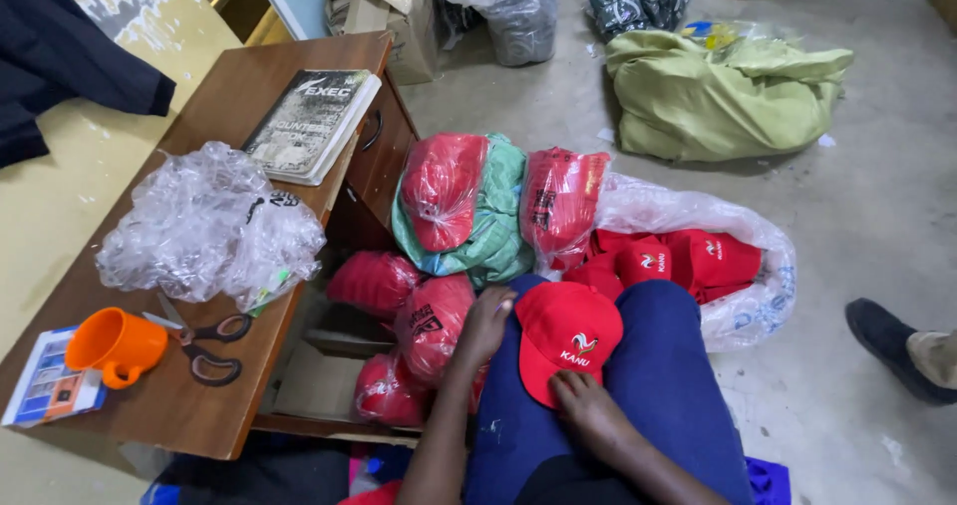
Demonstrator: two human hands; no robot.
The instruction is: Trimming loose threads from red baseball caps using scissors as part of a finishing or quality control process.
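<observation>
Head view looks down on a red cap (565,337) lying on the person's lap, across blue trousers (658,365). Its crown faces up, with a small white and green emblem near the middle. The left hand (485,324) rests at the cap's left edge, fingers loosely curled and touching the fabric, gripping nothing that I can see. The right hand (588,410) lies flat on the cap's near edge, fingers spread a little and pressing on the brim; it is not closed round it.

Just left of the knees sit several bundles of red caps in clear wrap (429,316), touching one another on the floor. Behind them two more wrapped bundles lean on a green cloth bag (498,226). To the right a big clear plastic sack (738,266) lies open with loose red caps inside, touching the right leg.

At the left stands a wooden desk (249,96). Near its front edge an orange cup (115,345) lies on its side on a printed card (40,385), with scissors (204,343) just beside it. Crumpled clear plastic (204,228) fills the middle, and a book (311,124) sits at the far right corner.

Farther off, a green bundle (718,91) lies on the concrete floor, and another person's dark shoe (887,340) shows at the right edge.
</observation>
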